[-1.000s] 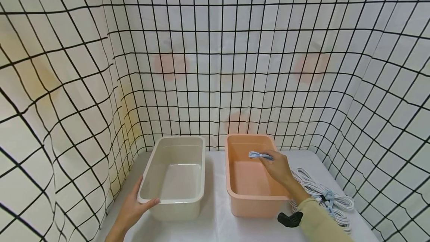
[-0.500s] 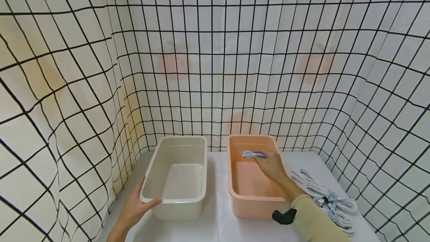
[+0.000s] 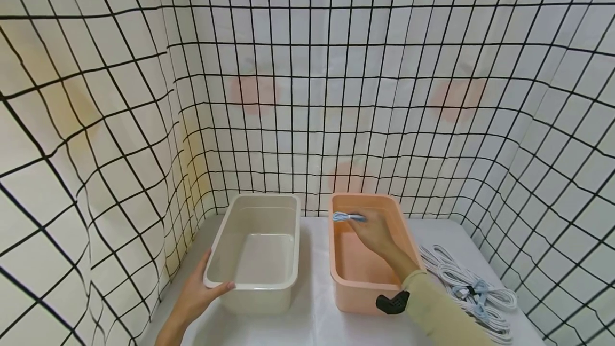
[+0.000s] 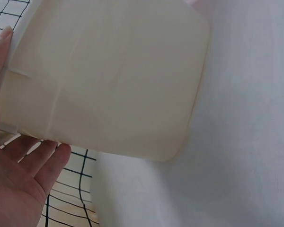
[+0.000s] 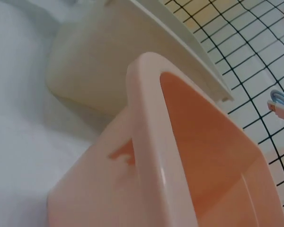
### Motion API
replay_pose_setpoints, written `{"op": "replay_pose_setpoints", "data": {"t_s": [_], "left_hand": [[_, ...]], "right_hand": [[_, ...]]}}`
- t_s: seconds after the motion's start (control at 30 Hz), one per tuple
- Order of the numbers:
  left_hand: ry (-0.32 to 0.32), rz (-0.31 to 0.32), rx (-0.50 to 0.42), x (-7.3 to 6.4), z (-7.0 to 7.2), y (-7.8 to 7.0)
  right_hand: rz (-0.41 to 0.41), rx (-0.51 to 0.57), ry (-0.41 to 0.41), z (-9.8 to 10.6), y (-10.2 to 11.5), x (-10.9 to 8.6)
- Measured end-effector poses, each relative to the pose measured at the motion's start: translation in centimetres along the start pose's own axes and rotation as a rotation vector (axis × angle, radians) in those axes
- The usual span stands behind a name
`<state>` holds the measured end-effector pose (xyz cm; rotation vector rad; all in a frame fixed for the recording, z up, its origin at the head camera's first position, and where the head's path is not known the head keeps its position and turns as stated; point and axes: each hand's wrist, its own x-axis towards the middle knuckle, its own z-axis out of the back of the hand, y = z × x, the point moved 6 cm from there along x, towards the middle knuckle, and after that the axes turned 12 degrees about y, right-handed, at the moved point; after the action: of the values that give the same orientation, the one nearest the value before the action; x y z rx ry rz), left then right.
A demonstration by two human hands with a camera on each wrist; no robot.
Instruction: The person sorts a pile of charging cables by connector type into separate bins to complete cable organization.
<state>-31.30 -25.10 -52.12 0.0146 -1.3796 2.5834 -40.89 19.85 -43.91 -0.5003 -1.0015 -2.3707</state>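
Note:
A coiled light-blue USB cable [image 3: 347,217], tied at its middle, is pinched between the thumb and fingers of my right hand [image 3: 372,231]. That hand is over the far part of the orange bin [image 3: 338,276], above its floor. In the right wrist view the cable's plug end [image 5: 279,108] shows at the right edge; the hand itself is nearly out of that view. My left hand [image 3: 194,292] spans the near-left corner of the cream bin [image 3: 261,286]. Its thumb lies on the near rim and the fairly straight fingers [image 4: 52,165] touch the outer side.
Several bundles of white cable [image 3: 449,268], with some light-blue and black parts, lie right of the orange bin. Both bins stand on a white-covered table [image 3: 314,303]. Black netting [image 3: 317,105] before pale cloth encloses the back and sides. A black device [image 3: 393,303] sits at my right wrist.
My right hand has moved left with the USB cable, across the orange bin toward its left rim. The whole view has shifted slightly. My left hand stays at the cream bin's corner.

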Motion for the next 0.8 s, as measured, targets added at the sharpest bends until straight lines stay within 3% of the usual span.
{"op": "replay_pose_setpoints", "data": {"t_s": [0.17, 0.27, 0.53, 0.8], "left_hand": [[-0.004, 0.007, 0.014, -0.2, -0.1, 0.0], [-0.006, 0.010, 0.018, -0.2, -0.1, 0.0], [-0.025, 0.009, 0.027, -0.3, 0.1, 0.3], [-0.031, -0.006, 0.042, 0.2, 0.0, 0.4]], "right_hand": [[-0.085, 0.039, 0.059, -1.5, 0.4, 0.9], [-0.091, 0.046, 0.079, -2.5, 0.9, 1.5], [0.001, 0.041, 0.110, -5.4, 2.7, 3.4], [0.018, 0.033, 0.155, -7.3, 3.9, 5.1]]}}
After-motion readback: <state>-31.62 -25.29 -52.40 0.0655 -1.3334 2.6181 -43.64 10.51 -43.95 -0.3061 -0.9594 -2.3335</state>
